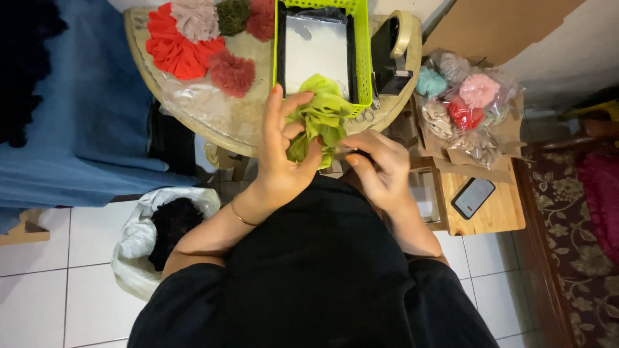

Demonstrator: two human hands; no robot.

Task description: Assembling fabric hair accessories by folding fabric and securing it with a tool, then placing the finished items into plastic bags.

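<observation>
- Lime-green gathered fabric, a scrunchie (319, 116), was held between both hands just near the desk's (213, 109) near edge, above the person's black-clothed lap.
- The left hand (280, 154) was raised with its fingers (276, 106) curled about the left side of the scrunchie, gripping it; a thin bangle (240, 214) was worn on that wrist.
- The right hand (380, 167) was placed at the lower right of the scrunchie, its fingers (361, 169) bent inward and pinched at the fabric's edge; what lay under them could not be made out.
- A lime-green plastic basket (362, 58) was set on the desk just beyond the scrunchie, with a white sheet (317, 51) lying in it.
- A tape dispenser (393, 48) was stood just right of the basket.
- Finished scrunchies were spread on the far left of the desk: a red one (174, 48), a dusty pink one (195, 18), an olive one (232, 14) and a rose one (231, 72).
- A clear bag of assorted scrunchies (464, 106) was rested on a cardboard box to the right, and a phone (472, 197) was laid on a small wooden stool nearer.
- A white bag holding dark fabric (169, 222) was seen on the tiled floor at the left.
</observation>
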